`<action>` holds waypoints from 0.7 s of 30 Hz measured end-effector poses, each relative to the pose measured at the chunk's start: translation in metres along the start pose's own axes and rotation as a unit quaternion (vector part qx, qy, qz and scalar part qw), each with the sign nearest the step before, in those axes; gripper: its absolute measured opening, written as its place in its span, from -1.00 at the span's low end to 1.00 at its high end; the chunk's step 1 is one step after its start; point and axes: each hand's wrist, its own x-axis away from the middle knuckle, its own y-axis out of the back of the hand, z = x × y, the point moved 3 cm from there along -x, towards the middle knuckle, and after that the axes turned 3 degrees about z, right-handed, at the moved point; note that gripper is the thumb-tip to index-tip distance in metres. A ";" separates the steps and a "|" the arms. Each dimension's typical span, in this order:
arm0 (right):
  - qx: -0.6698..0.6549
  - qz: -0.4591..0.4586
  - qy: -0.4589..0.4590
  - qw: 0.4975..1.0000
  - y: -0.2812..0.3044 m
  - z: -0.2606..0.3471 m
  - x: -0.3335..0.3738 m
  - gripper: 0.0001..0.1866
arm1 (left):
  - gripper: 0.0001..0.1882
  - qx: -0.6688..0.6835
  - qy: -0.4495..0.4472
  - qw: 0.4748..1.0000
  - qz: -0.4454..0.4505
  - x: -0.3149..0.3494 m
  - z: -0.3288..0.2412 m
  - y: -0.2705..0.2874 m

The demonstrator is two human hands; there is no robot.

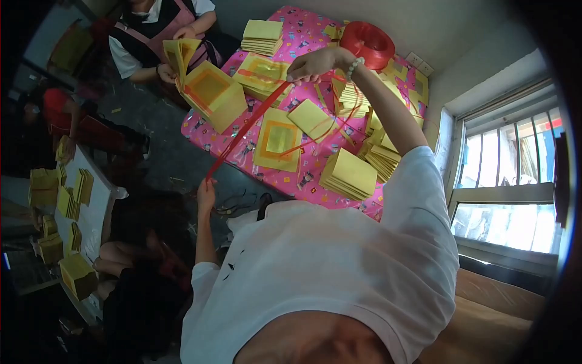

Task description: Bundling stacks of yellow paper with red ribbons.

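Note:
A bundle of red plastic twine (247,127) is stretched slantwise between my two hands. At its lower left end, past the table's front edge, my left hand (207,195) is closed on it. My right hand (315,65), with a beaded bracelet at the wrist, grips the upper end over the table. More thin red strands trail from there across the yellow paper below. Beneath the right hand lie a yellow paper stack (262,76) and a sheet with an orange-framed square (277,141). The big roll of red twine (367,45) stands just beyond that hand.
Several yellow paper stacks (348,174) cover the pink patterned tablecloth (206,133). Across the table a person in a pink apron (182,21) handles yellow paper. More people sit by a white table (94,212) at left. A barred window (509,182) is at right.

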 end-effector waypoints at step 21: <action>-0.047 -0.046 0.042 0.997 -0.019 -0.003 0.031 -0.60 | -0.77 0.026 -0.271 0.962 0.012 0.005 -0.169 -0.045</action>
